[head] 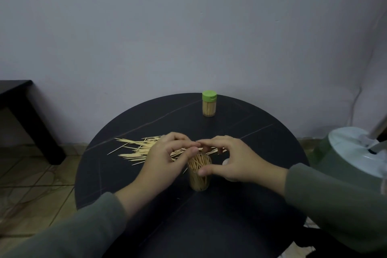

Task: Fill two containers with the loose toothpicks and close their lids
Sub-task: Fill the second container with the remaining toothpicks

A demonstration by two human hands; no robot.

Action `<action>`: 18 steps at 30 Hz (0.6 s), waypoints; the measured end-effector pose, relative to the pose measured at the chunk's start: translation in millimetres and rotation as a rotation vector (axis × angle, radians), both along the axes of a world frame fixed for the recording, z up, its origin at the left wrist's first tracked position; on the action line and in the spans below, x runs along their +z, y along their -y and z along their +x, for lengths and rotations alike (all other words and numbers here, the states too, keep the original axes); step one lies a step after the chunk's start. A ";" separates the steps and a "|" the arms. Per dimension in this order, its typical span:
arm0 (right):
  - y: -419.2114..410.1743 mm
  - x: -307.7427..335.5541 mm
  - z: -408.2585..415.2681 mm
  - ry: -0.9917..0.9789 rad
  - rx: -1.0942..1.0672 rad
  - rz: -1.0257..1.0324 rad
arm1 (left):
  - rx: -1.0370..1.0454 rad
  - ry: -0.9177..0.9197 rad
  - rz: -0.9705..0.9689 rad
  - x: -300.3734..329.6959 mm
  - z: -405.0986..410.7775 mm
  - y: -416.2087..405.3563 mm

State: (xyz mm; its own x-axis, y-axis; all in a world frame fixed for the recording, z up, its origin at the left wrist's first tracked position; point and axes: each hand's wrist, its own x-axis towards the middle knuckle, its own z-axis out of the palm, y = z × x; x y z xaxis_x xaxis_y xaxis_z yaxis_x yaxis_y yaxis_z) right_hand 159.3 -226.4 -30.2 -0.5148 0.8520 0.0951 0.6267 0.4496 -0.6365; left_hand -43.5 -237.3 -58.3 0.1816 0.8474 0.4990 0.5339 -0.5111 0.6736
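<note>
Both hands over open container, w/ toothpicks loose behind.

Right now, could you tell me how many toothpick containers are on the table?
2. One with a green lid stands at the far edge of the table; an open one stands near the middle between both hands. I see no others.

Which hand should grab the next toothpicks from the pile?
Left. The left hand already lies over the loose toothpicks, which spread to the left of the open container. The right hand is at the container's right side.
</note>
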 end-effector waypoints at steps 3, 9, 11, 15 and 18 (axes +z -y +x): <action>3.4 6.3 -0.7 0.159 0.000 0.034 | -0.033 -0.236 0.088 3.4 -7.1 -0.3; 6.7 7.8 -0.9 0.164 -0.011 0.049 | -0.184 -0.543 0.201 -1.9 -20.3 3.8; 4.7 6.7 -1.6 0.168 0.004 0.064 | -0.210 -0.578 0.239 -0.1 -17.9 5.8; 2.8 6.2 -0.2 0.177 0.002 0.065 | -0.248 -0.659 0.315 4.5 -15.1 6.1; 2.4 5.5 0.1 0.163 0.012 0.059 | -0.256 -0.696 0.366 4.7 -16.2 3.0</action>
State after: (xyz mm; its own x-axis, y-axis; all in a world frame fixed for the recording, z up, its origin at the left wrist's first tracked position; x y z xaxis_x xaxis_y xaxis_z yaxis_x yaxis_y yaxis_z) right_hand 159.5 -228.9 -24.6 -0.5380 0.8409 0.0592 0.7136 0.4917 -0.4991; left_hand -59.8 -240.3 -53.7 0.7162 0.5439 0.4374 0.6051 -0.7961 -0.0009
